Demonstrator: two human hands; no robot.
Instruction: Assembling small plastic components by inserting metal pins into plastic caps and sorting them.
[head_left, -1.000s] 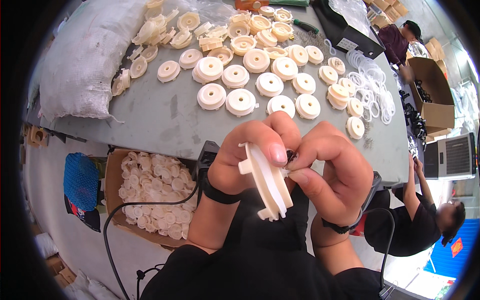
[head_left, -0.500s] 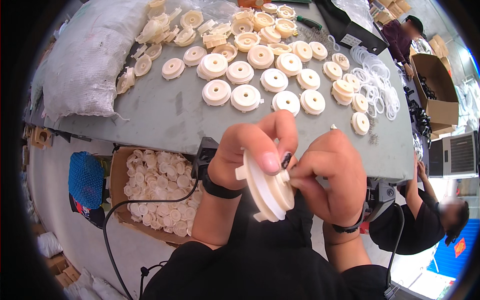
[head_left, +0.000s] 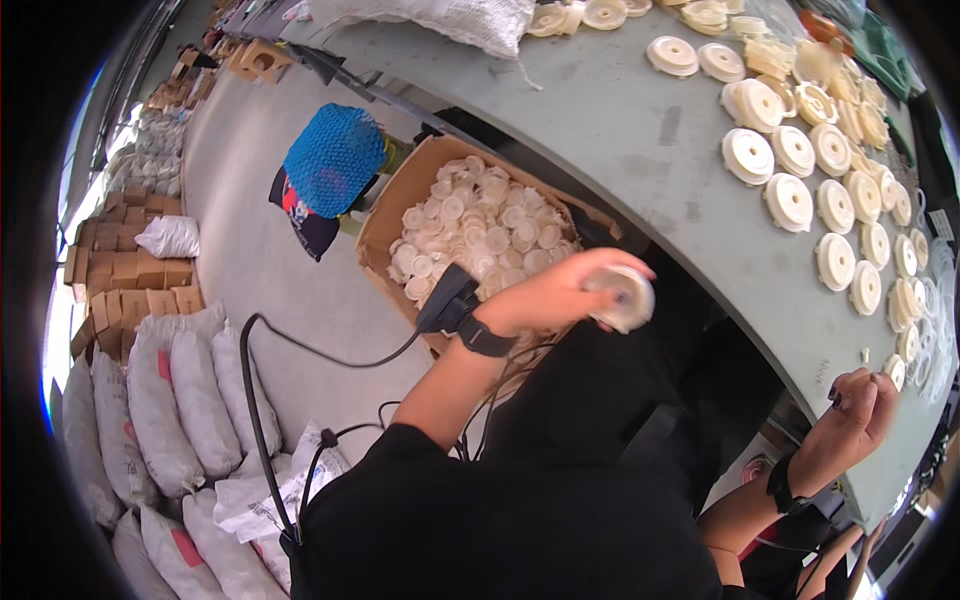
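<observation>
Wears a black strap (head_left: 487, 338) on each wrist, with a black cable (head_left: 262, 420) looping out to the left. Grips one cream disc (head_left: 632, 312) in the left hand (head_left: 550, 292), by thumb and fingers at the rim; too blurred for detail. Holds it up beside the right-hand side of a box (head_left: 388, 208) heaped with pale parts (head_left: 480, 225), outside the edge of the table (head_left: 620, 110) in this view. Bends the fingers of the right hand (head_left: 860, 405) inward over the table's edge, near a small plug (head_left: 865, 355) and a thin spring (head_left: 823, 370); cannot tell if gripping anything. On the table: loose rows of cream discs (head_left: 788, 200), then clear rings (head_left: 935, 310) at far right. Left of the box: blue cover (head_left: 335, 160). Farther left: pale sacks (head_left: 160, 400); behind them, brown cartons (head_left: 140, 275).
</observation>
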